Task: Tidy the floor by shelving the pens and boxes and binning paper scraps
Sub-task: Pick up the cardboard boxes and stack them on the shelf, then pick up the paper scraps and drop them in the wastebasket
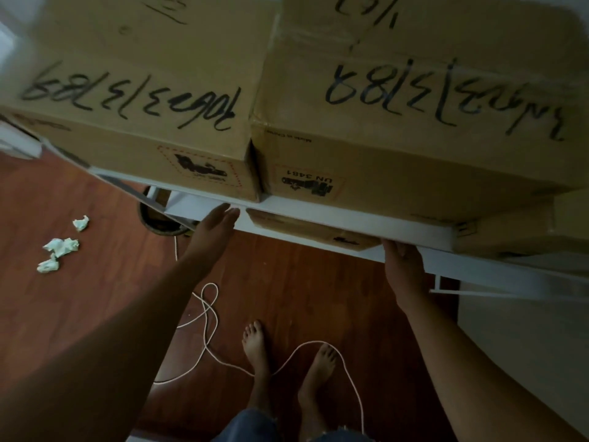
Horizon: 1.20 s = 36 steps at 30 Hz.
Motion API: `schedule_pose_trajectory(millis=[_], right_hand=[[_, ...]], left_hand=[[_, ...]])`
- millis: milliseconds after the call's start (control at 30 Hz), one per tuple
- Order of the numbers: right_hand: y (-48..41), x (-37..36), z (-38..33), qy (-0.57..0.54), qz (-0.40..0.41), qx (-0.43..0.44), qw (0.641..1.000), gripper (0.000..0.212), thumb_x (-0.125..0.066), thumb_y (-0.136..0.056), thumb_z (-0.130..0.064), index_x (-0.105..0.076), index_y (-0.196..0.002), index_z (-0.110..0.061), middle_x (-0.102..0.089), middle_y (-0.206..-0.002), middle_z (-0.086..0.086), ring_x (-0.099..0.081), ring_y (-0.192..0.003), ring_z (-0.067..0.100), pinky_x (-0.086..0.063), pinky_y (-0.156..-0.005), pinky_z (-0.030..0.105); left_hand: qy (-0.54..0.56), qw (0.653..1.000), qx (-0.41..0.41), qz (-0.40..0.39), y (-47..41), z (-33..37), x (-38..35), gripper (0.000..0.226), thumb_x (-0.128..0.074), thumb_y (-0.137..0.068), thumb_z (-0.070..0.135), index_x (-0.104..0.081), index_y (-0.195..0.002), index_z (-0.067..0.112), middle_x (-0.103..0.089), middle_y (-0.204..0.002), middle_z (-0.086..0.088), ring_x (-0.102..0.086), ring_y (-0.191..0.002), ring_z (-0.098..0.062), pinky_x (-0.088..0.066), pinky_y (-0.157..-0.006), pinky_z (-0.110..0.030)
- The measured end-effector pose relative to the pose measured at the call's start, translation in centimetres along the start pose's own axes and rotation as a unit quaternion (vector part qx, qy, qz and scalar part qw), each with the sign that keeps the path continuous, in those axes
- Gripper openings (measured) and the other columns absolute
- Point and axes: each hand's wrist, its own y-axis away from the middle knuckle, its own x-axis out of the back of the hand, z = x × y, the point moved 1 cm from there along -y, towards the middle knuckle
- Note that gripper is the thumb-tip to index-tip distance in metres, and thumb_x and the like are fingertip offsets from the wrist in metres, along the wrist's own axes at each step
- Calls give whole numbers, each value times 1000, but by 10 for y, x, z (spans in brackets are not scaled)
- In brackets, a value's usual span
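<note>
Small brown cardboard box (314, 231): sits on a lower level of the white shelf (350, 218), front edge and one corner showing under the shelf board; matte, a dark printed mark on its face. Left hand (212, 232) is flat against the box's left end, fingers straight and together, tips at the shelf edge. Right hand (403, 269) is at the box's right corner, back of hand toward camera; fingers run under the shelf lip and are hidden, so grip cannot be told.

Top of shelf: two large corrugated cartons side by side, touching. Left carton (127, 100) and right carton (414, 122) both bear thick black marker numerals, upside down from this view; the right one has a printed "UN 3481" label on its front face and clear tape across the top.

Floor (79, 298): reddish-brown wood planks, slight sheen. Three crumpled paper scraps (60, 247), white-pale green, lie loosely grouped well left of the shelf. A round dark bin (159, 221) stands partly under the shelf's left end. White cord (208, 317) loops across the floor around bare feet (287, 362).
</note>
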Motion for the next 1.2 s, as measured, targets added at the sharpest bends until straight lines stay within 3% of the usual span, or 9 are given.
schedule_pose_trajectory(millis=[133,233,300,400,500,667,867,1033,1200], right_hand=[[37,14,0,36,-26,3,999,51,-58,-110,-45,-57,-154,-19,-59,-147,-3,-57,-129,12,-40,-100,27],[67,12,-4,77,-68,18,995,48,-55,-111,-43,-56,-153,-19,-56,-155,1,-54,-140,21,-40,-102,31],[89,8,-11,97,-91,22,991,53,-55,-110,-51,-54,-155,-23,-56,-155,-1,-56,-138,21,-42,-101,34],[118,-13,-23,149,-134,39,979,63,-52,-106,-63,-49,-159,-29,-53,-160,-2,-54,-142,25,-46,-104,39],[147,-47,-41,157,-183,59,969,63,-53,-104,-64,-52,-156,-29,-54,-158,-1,-55,-140,26,-49,-109,47],[194,-121,-75,181,-255,112,943,59,-53,-108,-57,-50,-158,-25,-54,-159,0,-54,-136,19,-44,-102,38],[248,-231,-121,215,-306,154,915,52,-52,-110,-51,-54,-154,-24,-58,-152,0,-51,-122,10,-42,-96,34],[288,-326,-146,229,-339,175,895,45,-57,-108,-50,-60,-146,-27,-63,-137,-4,-58,-127,18,-45,-92,35],[327,-422,-167,238,-377,207,871,45,-57,-108,-50,-61,-146,-26,-63,-132,-6,-61,-112,6,-49,-80,25]], left_hand=[[-9,999,13,43,53,-22,41,80,-69,-78,82,-61,-145,39,-67,-144,2,-64,-132,-19,-47,-118,-52],[20,997,19,72,92,-37,72,61,-69,-68,90,-70,-121,60,-71,-128,10,-67,-125,-18,-48,-116,-51],[48,994,21,97,125,-39,89,44,-71,-73,86,-71,-112,65,-73,-125,10,-68,-122,-19,-49,-114,-49],[67,989,24,132,170,-44,122,45,-68,-97,56,-66,-139,39,-71,-133,1,-70,-119,-17,-49,-115,-47],[89,981,20,172,210,-51,159,55,-65,-104,45,-57,-153,22,-69,-141,-1,-69,-121,-17,-49,-105,-36],[153,962,28,227,265,-72,230,46,-61,-107,40,-56,-151,28,-67,-143,2,-66,-126,-18,-50,-110,-44],[203,934,41,291,305,-108,324,45,-62,-106,41,-57,-150,31,-67,-143,6,-68,-122,-12,-51,-88,-28],[235,910,55,336,325,-128,403,37,-66,-103,46,-62,-138,38,-70,-139,8,-71,-120,-12,-53,-106,-40],[259,892,68,363,341,-140,475,44,-64,-105,42,-61,-147,30,-69,-141,6,-68,-125,-14,-50,-98,-33]])
